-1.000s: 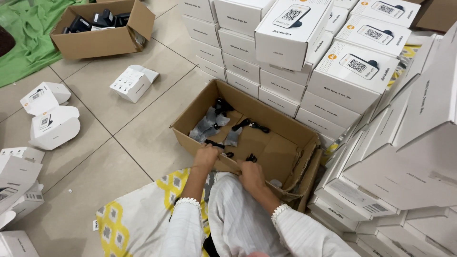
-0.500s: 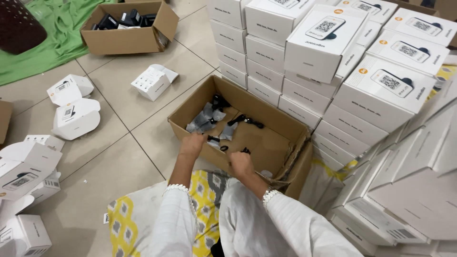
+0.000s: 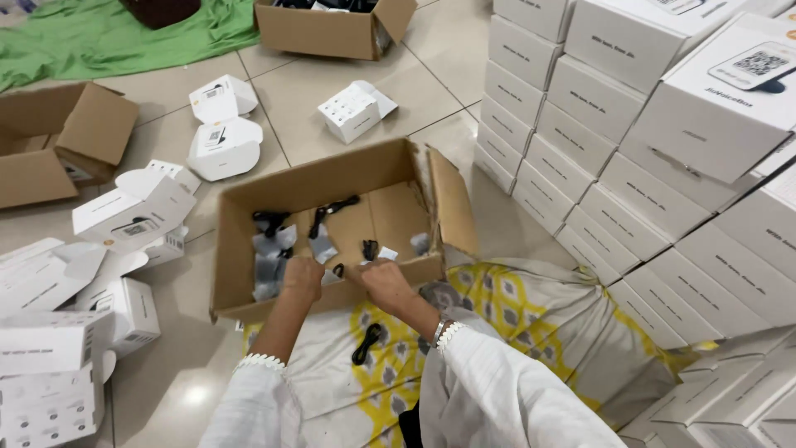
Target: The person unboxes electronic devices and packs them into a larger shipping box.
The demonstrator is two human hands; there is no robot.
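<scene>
Cardboard box (image 3: 327, 187), open and shallow, sits on the tiled floor (image 3: 298, 99) right in front of the seated person, and both hands are down at its near wall. The left hand (image 3: 302, 277) is curled narrow at the near edge, beside the grey pouches (image 3: 269, 257); the right hand (image 3: 383, 279) is also closed, touching or just above a small black cable (image 3: 370, 248). Whether either one actually grips a cable, I cannot tell, since the backs of the hands cover the fingertips.

It looks like sorting small black cables out of the box, midway through: a few bundles (image 3: 327, 214) lie on the box bottom, and one coiled cable (image 3: 366, 342) lies on the yellow-patterned cloth (image 3: 497, 307) over the lap. A clean pick would call for pinching one bundle free of the loose pouches.

White cartons (image 3: 630, 158) are stacked high on the right, running out of frame. Opened white cartons (image 3: 137, 207) lie scattered to the left, near another brown box (image 3: 66, 137). A third box (image 3: 332, 29) at the top is cut off, its contents hard to make out.
</scene>
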